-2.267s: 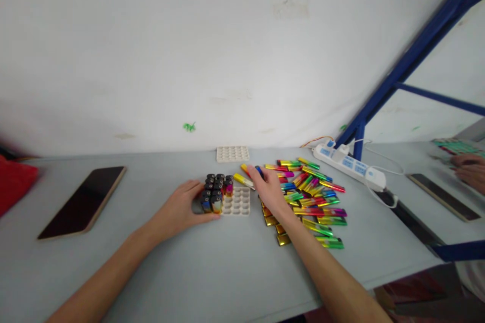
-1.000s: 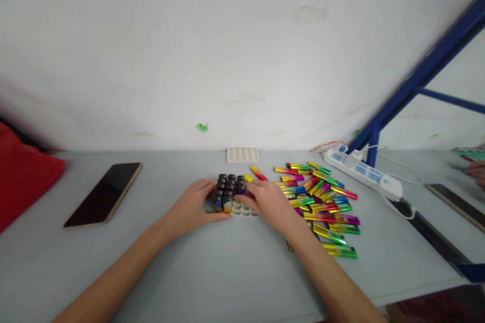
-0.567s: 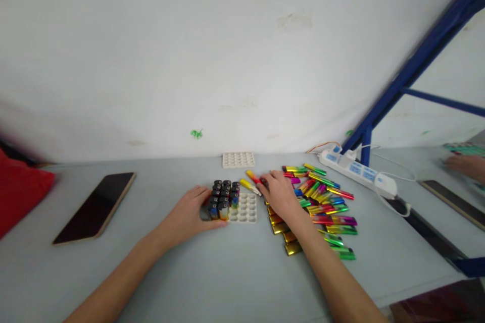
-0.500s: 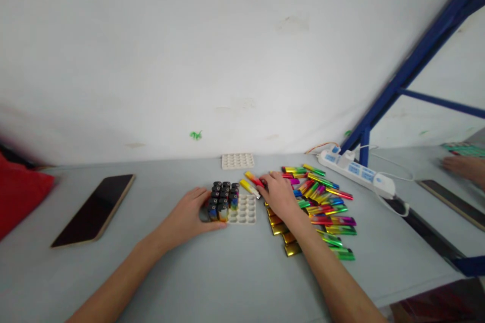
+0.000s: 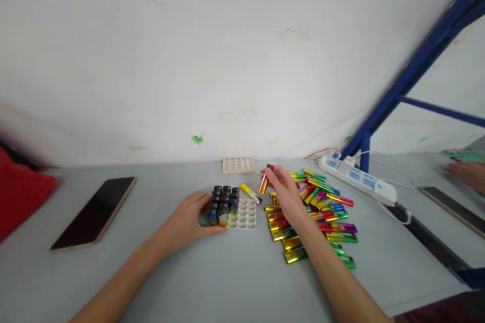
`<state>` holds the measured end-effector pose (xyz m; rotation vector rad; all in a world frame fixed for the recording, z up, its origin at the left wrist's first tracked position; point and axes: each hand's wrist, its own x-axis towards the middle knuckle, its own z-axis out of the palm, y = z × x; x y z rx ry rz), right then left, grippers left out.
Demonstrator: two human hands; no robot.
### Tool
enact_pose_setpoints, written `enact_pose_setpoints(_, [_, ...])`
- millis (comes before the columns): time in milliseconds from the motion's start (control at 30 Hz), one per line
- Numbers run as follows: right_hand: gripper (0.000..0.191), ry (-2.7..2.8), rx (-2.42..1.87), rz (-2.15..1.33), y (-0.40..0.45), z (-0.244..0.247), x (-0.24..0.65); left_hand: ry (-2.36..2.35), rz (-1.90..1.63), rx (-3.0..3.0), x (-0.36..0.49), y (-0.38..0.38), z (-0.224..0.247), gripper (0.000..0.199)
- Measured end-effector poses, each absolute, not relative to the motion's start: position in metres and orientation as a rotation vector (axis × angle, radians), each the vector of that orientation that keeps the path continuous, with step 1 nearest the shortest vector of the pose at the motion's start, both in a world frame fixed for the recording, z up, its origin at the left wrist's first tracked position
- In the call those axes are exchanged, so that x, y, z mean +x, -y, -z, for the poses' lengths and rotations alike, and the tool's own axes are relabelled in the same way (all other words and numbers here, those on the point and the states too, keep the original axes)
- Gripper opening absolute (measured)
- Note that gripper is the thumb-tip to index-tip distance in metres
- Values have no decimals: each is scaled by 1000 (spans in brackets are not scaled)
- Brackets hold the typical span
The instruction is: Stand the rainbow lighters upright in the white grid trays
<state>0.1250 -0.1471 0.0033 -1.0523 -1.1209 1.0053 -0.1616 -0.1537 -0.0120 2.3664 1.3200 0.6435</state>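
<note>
My left hand (image 5: pixel 193 219) curls round the left side of a white tray (image 5: pixel 247 214), its fingers against the standing lighters (image 5: pixel 223 202) with black tops that fill the left part. The tray's right part shows bare holes. My right hand (image 5: pixel 282 189) holds a red and gold lighter (image 5: pixel 263 181) upright, black top up, above the table. Under and beside my right wrist spreads a pile of shiny lighters (image 5: pixel 314 194) in gold, green, red and purple. One yellow lighter (image 5: pixel 250 193) lies between the tray and the pile.
A second white tray (image 5: pixel 238 164) lies by the wall. On the left are a dark phone (image 5: pixel 94 212) and a red bag (image 5: pixel 22 192). A power strip (image 5: pixel 358 179) stands by a blue frame (image 5: pixel 409 70). Another person's hand (image 5: pixel 468 174) is at the far right.
My right hand has lifted the red and gold lighter off the table and turned it upright. My left hand stays at the tray.
</note>
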Motion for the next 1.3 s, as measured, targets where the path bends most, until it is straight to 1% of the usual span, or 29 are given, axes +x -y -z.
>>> enact_pose_setpoints(133, [45,1000,-851,-1322,158,-13,106,-1353,-577,2395,-161,155,10,57])
enact_pose_setpoints(233, [52,1007,-882,-1434,161,-14,97,-1355,-564,2408,-160,156,7,56])
enact_pose_setpoints(333, [64,1003,-1035,-1447,161,-8,94,-1358,-565,2415,-159,156,7,55])
enact_pose_setpoints(433, [71,1059,-1156,-1311,161,-3,93,-1356,-569,2413,-160,155,7,54])
enact_pose_setpoints(533, [68,1187,-1209,-1123,163,-1,93,-1355,-583,2403,-159,156,7,54])
enact_pose_setpoints(633, [63,1278,-1240,-1007,165,0,93,-1346,-581,2394,-159,156,6,53])
enact_pose_setpoints(733, [58,1318,-1267,-969,164,3,94,-1353,-601,2387,-159,155,8,53])
enact_pose_setpoints(867, [45,1319,-1335,-905,161,9,93,-1364,-611,2373,-161,153,11,57])
enact_pose_setpoints(933, [42,1337,-1363,-859,161,10,93,-1363,-616,2378,-161,152,12,55])
enact_pose_setpoints(1100, [47,1454,-1340,-760,165,3,95,-1349,-625,2396,-160,154,9,51])
enact_pose_setpoints(1233, [42,1591,-1259,-755,171,-8,99,-1349,-567,2385,-158,157,4,54])
enact_pose_setpoints(1300, [40,1714,-1191,-698,175,-15,100,-1345,-560,2387,-157,158,2,54])
